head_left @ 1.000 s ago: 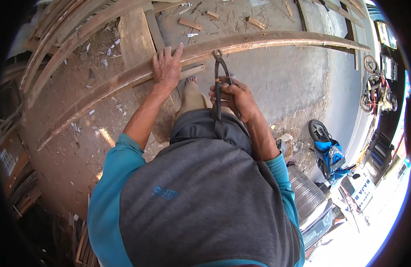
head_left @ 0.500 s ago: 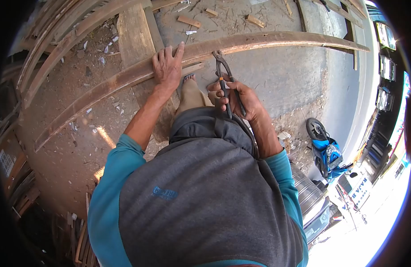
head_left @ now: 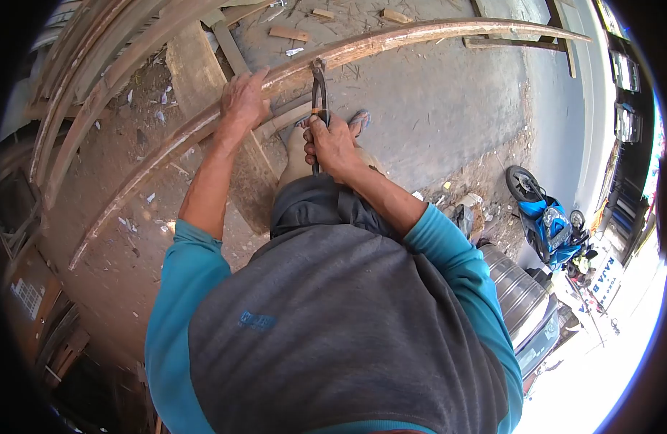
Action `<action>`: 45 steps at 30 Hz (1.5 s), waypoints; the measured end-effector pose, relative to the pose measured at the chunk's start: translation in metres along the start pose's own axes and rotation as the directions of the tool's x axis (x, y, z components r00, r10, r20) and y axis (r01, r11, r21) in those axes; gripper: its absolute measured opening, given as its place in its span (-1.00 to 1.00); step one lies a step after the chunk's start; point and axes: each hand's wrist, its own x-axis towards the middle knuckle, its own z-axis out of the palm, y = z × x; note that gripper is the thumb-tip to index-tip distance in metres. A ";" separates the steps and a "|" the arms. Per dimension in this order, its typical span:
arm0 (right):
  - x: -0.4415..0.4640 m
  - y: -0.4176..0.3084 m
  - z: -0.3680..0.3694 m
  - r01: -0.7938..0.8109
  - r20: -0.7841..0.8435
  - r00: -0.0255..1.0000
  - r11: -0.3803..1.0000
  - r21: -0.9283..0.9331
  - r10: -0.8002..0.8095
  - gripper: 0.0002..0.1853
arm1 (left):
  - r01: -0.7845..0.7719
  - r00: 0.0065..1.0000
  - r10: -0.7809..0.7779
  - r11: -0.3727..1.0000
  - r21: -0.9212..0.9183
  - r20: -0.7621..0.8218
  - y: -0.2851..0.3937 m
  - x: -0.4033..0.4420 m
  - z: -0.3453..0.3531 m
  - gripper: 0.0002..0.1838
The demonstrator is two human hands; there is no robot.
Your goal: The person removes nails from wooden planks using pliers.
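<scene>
A long wooden beam [head_left: 391, 42] runs across in front of me, curved by the lens. My left hand [head_left: 244, 101] grips its near part, fingers over the top and thumb side toward me. In my right hand [head_left: 333, 146] are dark pincers [head_left: 319, 94] with an orange band, the handles squeezed close together. The pincer head touches the beam's edge, to the right of my left hand. Whether the jaws hold a nail cannot be made out.
Stacked boards [head_left: 95, 108] lie at the upper left. A wide plank [head_left: 192, 65] passes beneath the beam. Wood scraps [head_left: 290, 33] lie on the floor beyond. At the right are a blue motorcycle [head_left: 554, 228] and a metal drum [head_left: 514, 286].
The pincer handles have closed together, and the right hand has moved left with them. The beam has tilted, showing more of its rough edge, and the left hand has shifted with it.
</scene>
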 end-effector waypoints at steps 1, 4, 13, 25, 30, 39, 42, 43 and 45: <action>0.019 0.019 -0.011 0.213 -0.007 0.973 0.906 -0.367 -0.231 -0.76 | 0.048 0.988 -0.038 0.997 -0.061 0.150 -0.004 0.010 -0.007 -0.27; 0.017 0.016 -0.025 0.368 0.061 0.862 0.538 -0.759 -0.504 -0.70 | 0.122 0.940 -0.062 0.980 -0.158 0.337 -0.009 0.028 -0.021 -0.36; -0.038 -0.043 -0.100 0.145 -0.058 0.984 0.950 -0.276 -0.167 -0.54 | 0.127 0.955 -0.099 0.988 -0.083 0.278 -0.006 0.013 -0.010 -0.43; -0.023 -0.072 -0.091 -0.083 0.211 0.971 0.987 -0.138 0.111 -0.36 | 0.063 0.997 -0.058 0.994 0.089 -0.055 0.016 -0.017 0.008 -0.15; -0.013 -0.089 -0.089 -0.166 0.244 0.950 0.977 -0.136 0.195 -0.36 | 0.062 0.995 -0.054 0.993 0.097 -0.089 0.020 -0.022 0.009 -0.14; -0.023 -0.124 -0.091 -0.115 0.149 0.960 0.818 -0.564 0.238 -0.41 | 0.048 0.992 -0.037 0.995 0.090 -0.121 0.023 -0.026 0.009 -0.12; -0.028 -0.137 -0.081 -0.086 0.145 0.955 0.711 -0.698 0.257 -0.42 | 0.040 0.990 -0.028 0.996 0.081 -0.141 0.024 -0.026 0.009 -0.12; -0.026 -0.135 -0.083 -0.087 0.143 0.955 0.710 -0.699 0.258 -0.42 | 0.041 0.990 -0.029 0.996 0.079 -0.141 0.024 -0.026 0.009 -0.12; -0.023 -0.128 -0.086 -0.141 0.117 0.962 0.814 -0.563 0.247 -0.49 | 0.055 0.990 -0.043 0.994 0.092 -0.134 0.025 -0.026 0.009 -0.15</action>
